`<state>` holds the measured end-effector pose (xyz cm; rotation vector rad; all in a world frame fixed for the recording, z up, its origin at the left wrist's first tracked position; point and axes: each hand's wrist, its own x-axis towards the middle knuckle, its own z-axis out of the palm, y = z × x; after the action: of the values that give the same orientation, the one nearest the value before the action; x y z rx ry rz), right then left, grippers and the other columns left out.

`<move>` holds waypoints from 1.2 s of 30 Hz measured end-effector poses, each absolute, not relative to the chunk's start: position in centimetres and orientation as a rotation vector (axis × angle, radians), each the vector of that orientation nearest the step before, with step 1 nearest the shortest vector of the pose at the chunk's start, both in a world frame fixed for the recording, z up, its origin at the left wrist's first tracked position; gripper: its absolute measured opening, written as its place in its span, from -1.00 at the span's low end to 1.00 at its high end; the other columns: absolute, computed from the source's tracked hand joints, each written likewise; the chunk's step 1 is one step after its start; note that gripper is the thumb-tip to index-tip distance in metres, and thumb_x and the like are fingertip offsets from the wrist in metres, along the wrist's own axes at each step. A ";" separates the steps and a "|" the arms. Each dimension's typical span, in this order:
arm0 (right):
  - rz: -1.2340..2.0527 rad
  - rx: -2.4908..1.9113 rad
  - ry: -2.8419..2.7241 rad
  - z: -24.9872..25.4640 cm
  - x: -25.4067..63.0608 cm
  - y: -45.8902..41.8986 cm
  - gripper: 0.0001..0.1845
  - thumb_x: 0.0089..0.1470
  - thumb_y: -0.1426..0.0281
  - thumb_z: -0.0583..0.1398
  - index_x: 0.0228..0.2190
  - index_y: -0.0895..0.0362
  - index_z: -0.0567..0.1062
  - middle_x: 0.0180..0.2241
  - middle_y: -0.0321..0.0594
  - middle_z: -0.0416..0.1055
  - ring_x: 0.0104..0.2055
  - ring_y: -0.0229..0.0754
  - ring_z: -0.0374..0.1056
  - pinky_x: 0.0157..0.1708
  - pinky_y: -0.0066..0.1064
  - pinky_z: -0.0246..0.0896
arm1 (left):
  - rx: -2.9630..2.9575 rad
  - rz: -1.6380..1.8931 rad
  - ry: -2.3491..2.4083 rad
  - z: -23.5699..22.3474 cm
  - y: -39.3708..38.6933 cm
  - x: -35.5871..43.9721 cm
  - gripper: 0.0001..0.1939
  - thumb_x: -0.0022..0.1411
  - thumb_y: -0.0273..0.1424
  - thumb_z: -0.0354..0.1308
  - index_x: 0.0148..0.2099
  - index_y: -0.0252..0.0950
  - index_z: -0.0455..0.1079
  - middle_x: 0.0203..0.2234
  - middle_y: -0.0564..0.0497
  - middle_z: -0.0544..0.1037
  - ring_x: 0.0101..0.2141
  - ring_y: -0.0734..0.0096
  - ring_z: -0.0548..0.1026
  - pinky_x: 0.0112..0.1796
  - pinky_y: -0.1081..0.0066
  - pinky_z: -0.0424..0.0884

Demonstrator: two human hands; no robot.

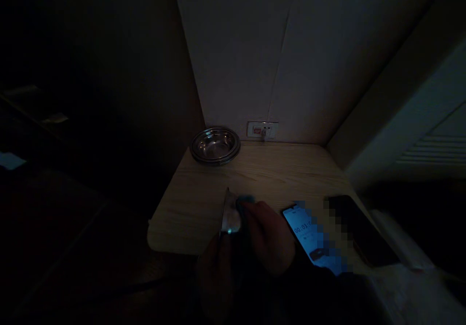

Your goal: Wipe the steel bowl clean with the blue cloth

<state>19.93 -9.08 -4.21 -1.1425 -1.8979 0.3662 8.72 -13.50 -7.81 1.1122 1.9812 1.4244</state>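
Note:
In dim light, a shiny metal bowl (230,215) is tilted on its side above the front of a wooden table (182,218). My left hand (216,271) grips its rim from below, fingers closed. Against the bowl's outer side, my right hand (267,237) presses a bluish cloth (246,199), most of which is hidden by the fingers and the dark. Behind them, a stack of similar metal bowls (215,146) sits at the table's back left corner.
A phone with a lit timer screen (306,237) lies right of my hands, partly blurred out. Beyond it is a dark phone-like slab (367,232). On the wall behind is a socket panel (262,129). A pale louvred panel (433,145) stands at the right.

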 end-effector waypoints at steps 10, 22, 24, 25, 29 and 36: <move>0.473 -1.130 -1.830 -4.9 19.7 -9.4 -0.70 0.13 0.47 0.03 -0.15 0.11 0.47 -0.35 -0.13 0.47 -0.37 -0.19 0.40 -0.42 -0.42 0.34 | 1.063 1.400 1.884 -7.1 -13.5 8.6 -0.65 0.16 -0.16 -0.01 -0.32 -0.25 0.52 -0.43 -0.05 0.61 -0.40 0.26 0.55 -0.40 0.41 0.48; 0.510 -1.154 -1.857 -4.4 20.4 -8.2 -0.70 0.10 0.48 0.03 -0.20 0.16 0.51 -0.39 -0.12 0.49 -0.39 -0.17 0.43 -0.41 -0.38 0.36 | 1.085 1.367 1.937 -7.1 -13.6 8.7 -0.66 0.13 -0.15 0.02 -0.33 -0.25 0.52 -0.41 -0.05 0.61 -0.37 0.23 0.55 -0.37 0.40 0.48; 0.659 -1.200 -1.759 -4.4 20.8 -6.8 -0.72 0.09 0.46 0.05 -0.23 0.15 0.52 -0.32 -0.13 0.52 -0.32 -0.16 0.44 -0.30 -0.34 0.37 | 1.089 1.378 1.964 -7.2 -13.6 8.5 -0.68 0.15 -0.19 0.00 -0.32 -0.26 0.51 -0.40 -0.05 0.61 -0.37 0.26 0.55 -0.38 0.43 0.48; 0.730 -1.216 -1.699 -4.4 21.1 -6.3 -0.73 0.09 0.44 0.06 -0.23 0.15 0.52 -0.29 -0.14 0.52 -0.28 -0.16 0.45 -0.26 -0.33 0.36 | 1.094 1.389 1.980 -7.4 -13.6 8.4 -0.69 0.15 -0.20 0.01 -0.31 -0.25 0.51 -0.39 -0.04 0.61 -0.37 0.27 0.55 -0.39 0.44 0.48; 0.875 -1.235 -1.505 -5.0 22.1 -6.3 -0.73 0.09 0.37 0.08 -0.21 0.13 0.51 -0.24 -0.18 0.52 -0.20 -0.17 0.44 -0.19 -0.32 0.35 | 1.124 1.404 2.074 -8.6 -13.7 8.1 -0.73 0.13 -0.24 0.05 -0.27 -0.24 0.51 -0.36 -0.04 0.61 -0.35 0.26 0.55 -0.39 0.43 0.48; 0.791 -1.272 -1.530 -5.4 22.8 -8.2 -0.76 0.09 0.36 0.11 -0.22 0.09 0.51 -0.29 -0.20 0.51 -0.33 -0.18 0.43 -0.30 -0.34 0.38 | 1.122 1.425 2.016 -8.9 -14.1 7.9 -0.70 0.13 -0.24 0.06 -0.16 -0.23 0.49 -0.27 -0.05 0.59 -0.28 0.23 0.54 -0.32 0.39 0.49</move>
<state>22.79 -8.21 -5.41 -1.2718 -1.5299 0.7915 7.92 -14.12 -8.94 1.1217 2.0159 1.4254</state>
